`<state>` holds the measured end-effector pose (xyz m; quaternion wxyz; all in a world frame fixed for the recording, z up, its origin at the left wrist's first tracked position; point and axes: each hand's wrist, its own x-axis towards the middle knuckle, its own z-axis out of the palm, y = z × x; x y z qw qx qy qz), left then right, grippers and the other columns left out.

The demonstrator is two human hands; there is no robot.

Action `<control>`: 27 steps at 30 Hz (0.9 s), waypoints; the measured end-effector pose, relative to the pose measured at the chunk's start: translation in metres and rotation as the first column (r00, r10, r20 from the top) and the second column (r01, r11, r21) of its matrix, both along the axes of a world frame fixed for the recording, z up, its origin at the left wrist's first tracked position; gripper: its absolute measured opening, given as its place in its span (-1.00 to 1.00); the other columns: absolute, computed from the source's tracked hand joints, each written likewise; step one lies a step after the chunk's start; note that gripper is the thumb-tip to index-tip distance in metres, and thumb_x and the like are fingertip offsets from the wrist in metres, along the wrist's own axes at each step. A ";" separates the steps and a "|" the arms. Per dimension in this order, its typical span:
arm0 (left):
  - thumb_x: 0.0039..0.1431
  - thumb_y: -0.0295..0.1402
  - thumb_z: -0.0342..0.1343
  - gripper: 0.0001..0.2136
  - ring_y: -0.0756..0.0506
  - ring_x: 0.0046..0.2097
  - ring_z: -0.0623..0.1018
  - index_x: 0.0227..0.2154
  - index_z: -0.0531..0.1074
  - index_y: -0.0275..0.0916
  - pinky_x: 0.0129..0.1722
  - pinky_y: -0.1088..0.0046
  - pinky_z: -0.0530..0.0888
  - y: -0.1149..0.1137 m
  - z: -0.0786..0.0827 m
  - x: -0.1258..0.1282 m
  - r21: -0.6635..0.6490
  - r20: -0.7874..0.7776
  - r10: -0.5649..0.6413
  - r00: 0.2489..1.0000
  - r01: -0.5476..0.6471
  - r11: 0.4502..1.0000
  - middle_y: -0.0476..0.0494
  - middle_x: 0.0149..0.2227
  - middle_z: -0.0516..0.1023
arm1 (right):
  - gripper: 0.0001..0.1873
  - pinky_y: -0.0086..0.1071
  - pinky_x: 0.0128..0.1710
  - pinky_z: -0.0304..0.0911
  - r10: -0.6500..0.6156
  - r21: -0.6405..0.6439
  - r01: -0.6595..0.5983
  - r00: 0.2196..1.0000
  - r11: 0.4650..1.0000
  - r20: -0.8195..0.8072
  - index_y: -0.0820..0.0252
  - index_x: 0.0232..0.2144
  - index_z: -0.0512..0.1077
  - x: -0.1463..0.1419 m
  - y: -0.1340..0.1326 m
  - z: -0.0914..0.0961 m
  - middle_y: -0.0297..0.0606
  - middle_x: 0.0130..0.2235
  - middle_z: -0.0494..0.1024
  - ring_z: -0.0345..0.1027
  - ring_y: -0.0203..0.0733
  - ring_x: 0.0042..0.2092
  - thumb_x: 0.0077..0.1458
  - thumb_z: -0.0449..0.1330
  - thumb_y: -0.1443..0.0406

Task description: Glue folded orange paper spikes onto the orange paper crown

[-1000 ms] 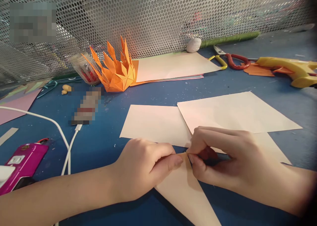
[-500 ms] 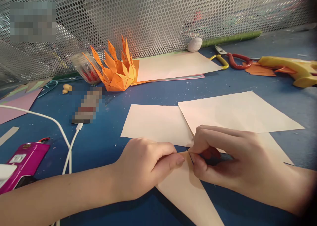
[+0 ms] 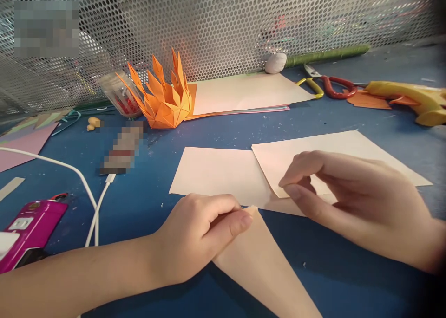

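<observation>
My left hand (image 3: 209, 234) pinches a folded cream sheet of paper (image 3: 268, 267) near its narrow top end, thumb on the upper face. The paper widens toward the bottom edge of the view, where its lower part is cut off. Apart from it, my right hand (image 3: 362, 202) hovers over two flat cream sheets, thumb and forefinger tips pressed together with nothing visible between them. One flat sheet (image 3: 216, 171) lies to the left, partly under the other sheet (image 3: 275, 160), whose right part my right hand covers.
Behind stand an orange folded-paper flower (image 3: 170, 104), a clear jar (image 3: 120, 95) and a paper stack (image 3: 244, 93). Red-handled pliers (image 3: 336, 88) and a yellow glue gun (image 3: 407, 93) lie at right. A white cable (image 3: 81, 174) and a magenta device (image 3: 38, 230) occupy the left.
My right hand has let go of the folded paper's tip and moved up and right, over the flat sheets. The left hand keeps its hold, shifted slightly left.
</observation>
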<state>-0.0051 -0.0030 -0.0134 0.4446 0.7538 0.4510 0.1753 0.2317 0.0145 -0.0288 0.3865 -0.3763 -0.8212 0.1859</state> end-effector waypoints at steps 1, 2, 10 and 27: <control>0.36 -0.23 0.01 -0.61 0.08 -0.54 0.17 -0.59 0.15 -0.21 -0.55 0.52 0.10 0.000 0.000 0.000 -0.001 -0.007 -0.002 1.000 0.002 1.000 0.14 -0.62 0.13 | -0.92 -0.47 -0.55 0.27 0.039 -0.021 -0.038 0.999 0.999 0.018 0.07 -0.36 0.43 0.000 -0.001 0.000 -0.38 -0.48 0.49 0.32 -0.35 -0.50 0.21 0.16 0.29; 0.36 -0.24 0.01 -0.62 0.08 -0.54 0.18 -0.59 0.17 -0.22 -0.55 0.52 0.10 0.000 0.000 0.000 0.000 -0.013 -0.005 1.000 0.005 1.000 0.15 -0.62 0.14 | -0.94 -0.49 -0.53 0.29 0.082 -0.052 -0.080 0.996 0.995 0.034 0.06 -0.33 0.45 -0.001 -0.002 0.001 -0.39 -0.46 0.51 0.35 -0.36 -0.48 0.21 0.17 0.28; 0.35 -0.26 0.04 -0.64 0.08 -0.54 0.22 -0.58 0.22 -0.21 -0.56 0.54 0.12 0.000 -0.002 0.001 0.022 -0.038 -0.027 0.999 0.028 0.999 0.15 -0.62 0.20 | -0.83 -0.53 -0.51 0.30 0.164 -0.393 -0.180 0.984 0.902 -0.073 0.08 -0.33 0.50 -0.012 -0.010 -0.004 -0.36 -0.45 0.52 0.38 -0.36 -0.46 0.25 0.15 0.18; 0.35 -0.24 0.04 -0.66 0.08 -0.54 0.29 -0.56 0.30 -0.21 -0.53 0.55 0.17 0.000 -0.001 0.002 0.035 -0.064 -0.053 0.997 0.055 0.998 0.14 -0.60 0.26 | -0.89 -0.54 -0.56 0.18 0.148 -0.324 -0.168 0.985 0.931 -0.087 0.07 -0.42 0.42 -0.015 -0.014 -0.007 -0.41 -0.51 0.41 0.24 -0.39 -0.50 0.13 0.15 0.36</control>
